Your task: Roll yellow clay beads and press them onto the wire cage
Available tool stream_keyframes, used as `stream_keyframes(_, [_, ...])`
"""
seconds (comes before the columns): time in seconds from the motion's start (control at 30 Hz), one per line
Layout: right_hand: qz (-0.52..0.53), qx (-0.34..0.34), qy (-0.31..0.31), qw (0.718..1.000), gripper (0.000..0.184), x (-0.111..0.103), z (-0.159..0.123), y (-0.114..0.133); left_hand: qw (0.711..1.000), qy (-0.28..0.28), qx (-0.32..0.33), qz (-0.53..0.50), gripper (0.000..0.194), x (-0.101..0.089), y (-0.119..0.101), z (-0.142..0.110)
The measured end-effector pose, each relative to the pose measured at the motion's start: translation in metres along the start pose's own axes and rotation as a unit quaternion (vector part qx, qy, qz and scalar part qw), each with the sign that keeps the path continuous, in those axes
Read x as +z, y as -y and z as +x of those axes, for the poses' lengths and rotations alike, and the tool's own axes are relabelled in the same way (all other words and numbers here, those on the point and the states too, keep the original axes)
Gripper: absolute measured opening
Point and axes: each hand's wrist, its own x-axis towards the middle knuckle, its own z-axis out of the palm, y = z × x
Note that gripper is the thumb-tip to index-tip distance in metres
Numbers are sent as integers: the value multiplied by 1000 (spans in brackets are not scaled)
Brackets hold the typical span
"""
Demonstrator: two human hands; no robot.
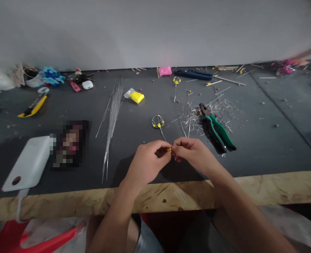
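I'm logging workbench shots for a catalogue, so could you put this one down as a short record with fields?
left hand: fingertips on a small yellow piece
right hand: fingertips meeting the left's at that piece
ahead of hands: beaded wire loop, stem towards the fingers; whether held, unclear
right side: green-and-black pliers, partly over wire clippings
left side: bundle of thin wires
farther back: yellow packet

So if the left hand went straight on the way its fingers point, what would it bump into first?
The left hand would most likely bump the right hand first: their fingertips look very close, around a small yellow piece, though depth is unclear.
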Motion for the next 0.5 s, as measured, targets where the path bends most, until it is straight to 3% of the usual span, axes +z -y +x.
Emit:
stream_keyframes(0.2, [43,-10,-8,999,10,3,-2,3,1000,0,-16,-17,9,-3,4,2])
stream_keyframes(0.37, [109,3,-12,994,11,2,-4,7,993,-72,-76,51,12,-17,22,10])
stream_keyframes(0.5, [151,3,-20,988,11,-2,-4,7,988,-68,-83,110,22,-28,32,11])
